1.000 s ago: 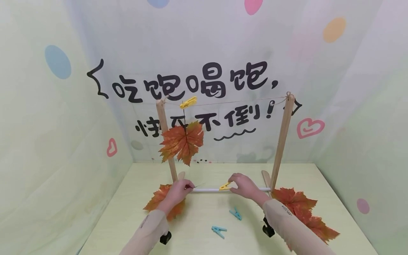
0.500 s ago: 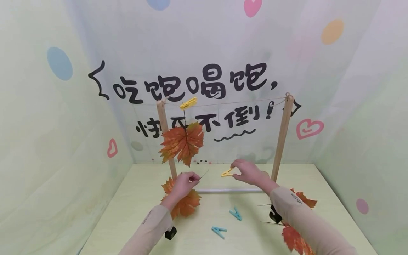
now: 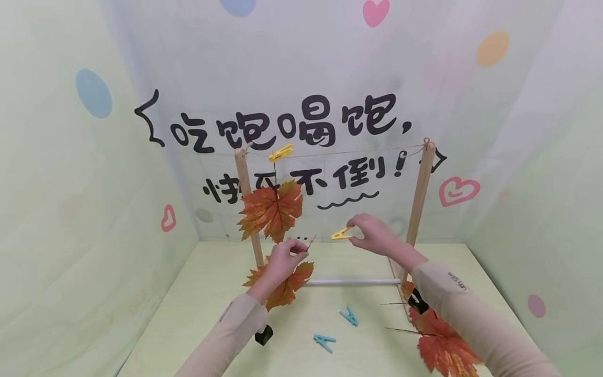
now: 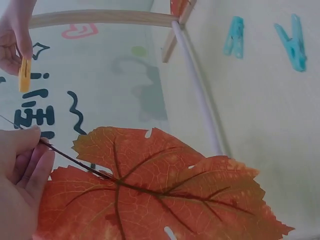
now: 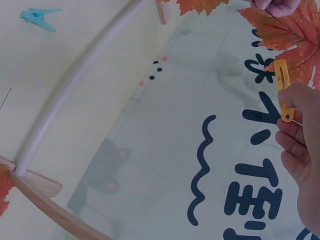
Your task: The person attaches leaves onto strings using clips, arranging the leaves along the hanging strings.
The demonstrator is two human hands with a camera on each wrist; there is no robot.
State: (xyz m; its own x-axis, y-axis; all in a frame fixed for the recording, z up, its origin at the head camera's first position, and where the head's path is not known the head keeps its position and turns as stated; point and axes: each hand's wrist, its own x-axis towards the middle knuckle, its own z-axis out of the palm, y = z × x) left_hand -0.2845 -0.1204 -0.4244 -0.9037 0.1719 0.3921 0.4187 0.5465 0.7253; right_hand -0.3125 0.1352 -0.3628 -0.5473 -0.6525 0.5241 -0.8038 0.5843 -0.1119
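My left hand [image 3: 285,260] pinches the thin dark stem of an orange maple leaf [image 4: 150,190], which hangs below the hand over the table. Between thumb and fingers of my right hand [image 3: 374,235] is a yellow clothespin [image 3: 342,233], its nose pointing left toward the stem; the two do not touch. Above both hands a twine line [image 3: 348,152] runs between two wooden posts. From its left part hangs another orange leaf [image 3: 273,210], its stem clipped by a yellow clothespin [image 3: 281,153].
Two blue clothespins [image 3: 349,316] lie on the table [image 3: 301,314]. Orange leaves [image 3: 443,340] lie at the right, partly under my right sleeve. A white rod [image 3: 353,282] joins the feet of the left post [image 3: 242,173] and right post [image 3: 419,209].
Both hands have risen from near the white rod toward the line. My left hand has carried the leaf up and right; my right hand has lifted the yellow clothespin.
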